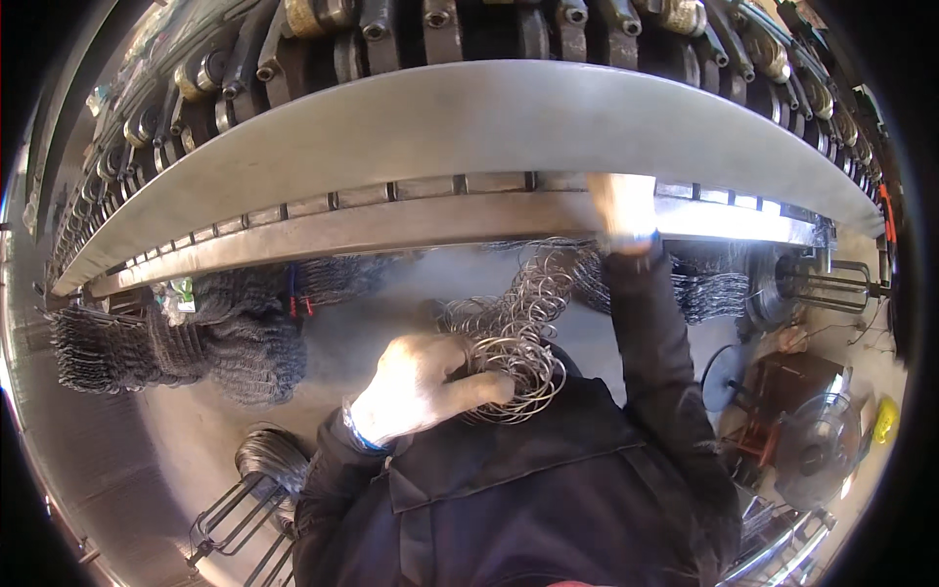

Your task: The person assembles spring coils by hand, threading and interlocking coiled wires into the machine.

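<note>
Close to my body, my left hand (430,382) is closed round a tangled bunch of thin, shiny wire coils (528,377). More of the looped wire trails upward from the bunch to the machine's lower edge. My right hand (623,207) is stretched forward over the slotted metal bar (430,220), and its fingers go out of sight under the wide curved steel plate (489,117). Glare and motion smear what shows of that hand, so I cannot tell whether its fingers hold anything.
Rows of metal levers (377,29) line the machine above the plate. Dark wire mesh (245,342) hangs in folds at left, with more mesh (709,284) at right. Wire reels on frames (269,460) stand at lower left. A yellow object (885,419) lies at far right.
</note>
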`<state>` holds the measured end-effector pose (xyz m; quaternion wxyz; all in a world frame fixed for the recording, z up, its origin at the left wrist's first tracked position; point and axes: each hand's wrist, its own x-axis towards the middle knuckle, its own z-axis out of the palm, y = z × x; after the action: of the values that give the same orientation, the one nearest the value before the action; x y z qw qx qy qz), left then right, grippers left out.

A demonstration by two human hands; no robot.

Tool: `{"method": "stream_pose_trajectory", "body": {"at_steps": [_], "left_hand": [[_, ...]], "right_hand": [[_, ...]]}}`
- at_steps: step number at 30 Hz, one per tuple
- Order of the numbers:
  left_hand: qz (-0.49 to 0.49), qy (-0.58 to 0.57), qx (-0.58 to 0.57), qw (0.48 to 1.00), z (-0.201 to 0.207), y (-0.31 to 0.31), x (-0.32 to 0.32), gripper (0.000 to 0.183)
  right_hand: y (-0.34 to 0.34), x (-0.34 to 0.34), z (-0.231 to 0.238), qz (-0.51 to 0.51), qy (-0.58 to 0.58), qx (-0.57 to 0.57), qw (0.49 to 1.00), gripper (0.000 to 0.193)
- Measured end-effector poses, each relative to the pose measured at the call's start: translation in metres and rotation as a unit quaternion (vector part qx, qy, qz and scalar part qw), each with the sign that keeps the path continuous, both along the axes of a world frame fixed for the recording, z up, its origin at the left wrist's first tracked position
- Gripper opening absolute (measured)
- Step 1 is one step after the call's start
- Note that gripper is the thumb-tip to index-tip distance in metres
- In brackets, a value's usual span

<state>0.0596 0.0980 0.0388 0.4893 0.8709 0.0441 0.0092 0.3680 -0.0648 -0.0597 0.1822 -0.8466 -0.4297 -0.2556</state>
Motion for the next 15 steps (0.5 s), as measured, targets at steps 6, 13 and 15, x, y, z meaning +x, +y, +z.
{"method": "stream_pose_trajectory", "body": {"at_steps": [6,13,15], "left_hand": [[0.031,0.022,-0.067,0.997,0.009,-0.018,0.019,0.048],[0.037,0.09,-0.108,0.989,0.016,-0.054,0.041,0.049],[0.049,0.078,-0.102,0.99,0.008,-0.067,0.04,0.048]], "right_hand": [[-0.032,0.016,0.028,0.066,-0.013,-0.092,0.993,0.025],[-0.052,-0.032,0.097,0.482,0.371,-0.053,0.792,0.03],[-0.064,-0.019,0.1,0.471,0.431,-0.015,0.77,0.029]]}}
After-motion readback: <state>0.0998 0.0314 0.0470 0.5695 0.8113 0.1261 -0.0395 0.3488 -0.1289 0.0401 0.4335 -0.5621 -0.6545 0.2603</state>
